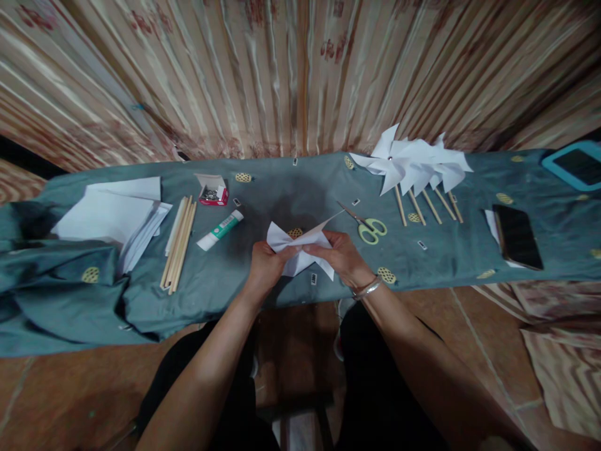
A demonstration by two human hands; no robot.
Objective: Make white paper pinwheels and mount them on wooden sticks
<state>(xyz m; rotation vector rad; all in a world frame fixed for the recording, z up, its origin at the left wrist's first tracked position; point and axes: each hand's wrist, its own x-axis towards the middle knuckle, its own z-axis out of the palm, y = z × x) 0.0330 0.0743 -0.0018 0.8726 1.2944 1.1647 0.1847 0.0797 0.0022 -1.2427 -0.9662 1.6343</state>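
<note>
Both hands hold a white paper pinwheel (307,240) over the near edge of the cloth-covered table. My left hand (268,263) grips its left side, the thumb pressed toward the middle. On the right side, my right hand (345,258) pinches the paper, and its thumb nearly meets the left one at the centre. Some of the paper points stick out beyond the fingers; the fingers underneath are hidden. Just beyond my right hand lie scissors (369,228) with pale green handles. A green and white glue stick (220,230) rests to the left of my left hand.
Several finished pinwheels (413,160) on sticks lie at the back right. Wooden sticks (179,244), a small red box (213,190) of metal pieces and stacked white paper (107,216) are on the left. A phone (518,237) and a blue-framed device (575,165) lie at right.
</note>
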